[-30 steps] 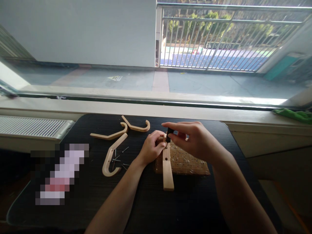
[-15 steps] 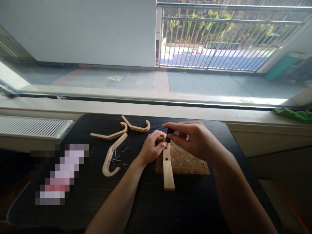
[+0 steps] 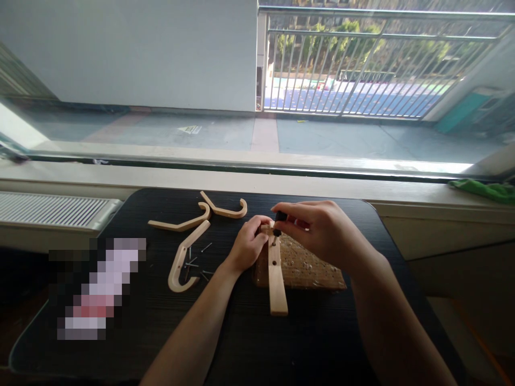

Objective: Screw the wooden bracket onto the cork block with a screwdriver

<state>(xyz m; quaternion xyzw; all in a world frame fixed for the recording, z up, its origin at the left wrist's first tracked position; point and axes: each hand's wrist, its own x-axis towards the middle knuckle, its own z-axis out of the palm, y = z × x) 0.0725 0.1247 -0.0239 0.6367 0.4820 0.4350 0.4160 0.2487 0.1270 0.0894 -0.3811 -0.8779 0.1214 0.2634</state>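
Note:
A light wooden hook piece (image 3: 277, 279) lies lengthwise on a brown cork-like board (image 3: 309, 268) on the black table (image 3: 249, 343). My left hand (image 3: 247, 244) is closed around the far end of this wooden piece, pinning it to the board. My right hand (image 3: 322, 230) pinches a small black tool (image 3: 278, 221) whose tip stands on the wooden piece near its far hole. What lies under the tip is too small to make out.
Three more wooden hooks (image 3: 185, 257) lie left of my hands, with several loose nails (image 3: 197, 262) among them. A blurred-out patch (image 3: 98, 289) covers the table's left side. Behind are a window sill, a radiator grille (image 3: 52, 209) and a green cloth (image 3: 486, 190).
My right hand has lowered the black tool slightly onto the wooden piece. My left hand has stayed in place.

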